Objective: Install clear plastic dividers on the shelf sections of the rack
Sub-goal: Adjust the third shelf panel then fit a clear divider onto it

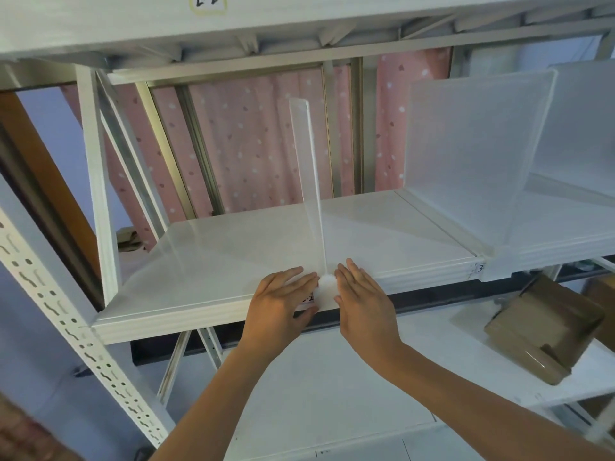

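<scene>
A clear plastic divider stands upright, edge-on to me, on the white shelf of the rack. Its front clip wraps over the shelf's front lip. My left hand lies flat against the left side of the clip, thumb under the lip. My right hand presses flat against the clip's right side. Both hands have their fingers straight, together and touching the divider's base. A second frosted divider stands on the same shelf to the right.
A perforated white rack upright runs diagonally at the left. Brown cardboard boxes sit on the lower shelf at the right. A pink dotted curtain hangs behind the rack. The upper shelf carries a handwritten label.
</scene>
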